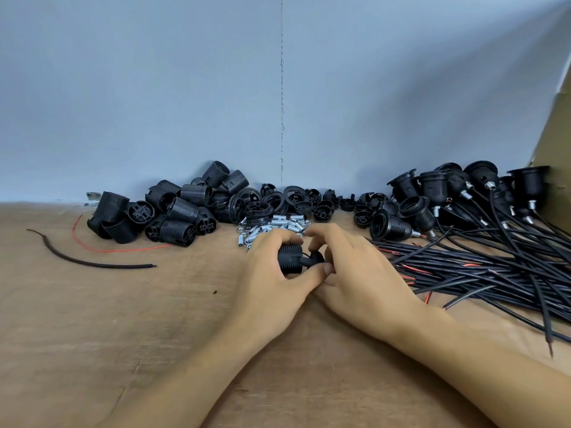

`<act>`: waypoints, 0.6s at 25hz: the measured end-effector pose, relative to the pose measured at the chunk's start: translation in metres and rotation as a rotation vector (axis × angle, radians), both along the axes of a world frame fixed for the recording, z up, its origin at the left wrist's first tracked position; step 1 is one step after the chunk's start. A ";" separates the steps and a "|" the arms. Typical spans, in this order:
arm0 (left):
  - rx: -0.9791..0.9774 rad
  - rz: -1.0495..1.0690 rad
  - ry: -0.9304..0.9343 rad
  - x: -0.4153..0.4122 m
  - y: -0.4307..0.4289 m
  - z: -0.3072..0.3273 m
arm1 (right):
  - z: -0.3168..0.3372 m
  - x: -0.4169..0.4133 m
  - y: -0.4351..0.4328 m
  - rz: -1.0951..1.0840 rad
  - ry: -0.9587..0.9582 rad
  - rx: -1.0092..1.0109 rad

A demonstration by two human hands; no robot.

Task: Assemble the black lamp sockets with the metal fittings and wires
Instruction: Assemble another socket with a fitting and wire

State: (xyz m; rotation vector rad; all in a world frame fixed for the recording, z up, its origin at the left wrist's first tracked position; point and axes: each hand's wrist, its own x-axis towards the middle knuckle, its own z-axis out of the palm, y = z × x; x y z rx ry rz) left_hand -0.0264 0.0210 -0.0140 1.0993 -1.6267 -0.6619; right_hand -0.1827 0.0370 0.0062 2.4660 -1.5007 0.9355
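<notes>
While both hands are meeting over the middle of the brown table (108,319), the left hand (268,273) is curling its fingers and thumb round a black threaded socket body (289,257), holding it on its side. The right hand (358,270) is pinching a small black cap piece (315,255) against the socket's end, fingers bent over it, its thumb just beside the left thumb. Just behind the knuckles a heap of small metal fittings (272,227) is lying, partly hidden by the fingers. To the left a pile of loose socket bodies (173,211) is sitting against the blue-grey wall (185,88), and a spread of black caps and rings (309,199) is lying behind the fittings. On the right, wired sockets (448,193) are leaning together, their black wires (494,267) trailing across the table. A loose black wire (92,261) and a thin red wire (123,250) are lying well apart from the hands at left
</notes>
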 end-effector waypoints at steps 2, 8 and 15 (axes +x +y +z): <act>-0.026 -0.006 0.021 0.003 -0.001 0.000 | 0.002 -0.007 -0.001 -0.009 -0.018 0.049; 0.006 -0.076 0.044 0.014 -0.004 0.003 | 0.001 -0.013 -0.005 0.147 -0.059 0.128; 0.066 -0.083 -0.047 0.018 -0.007 0.002 | -0.003 -0.016 -0.008 0.052 0.021 0.021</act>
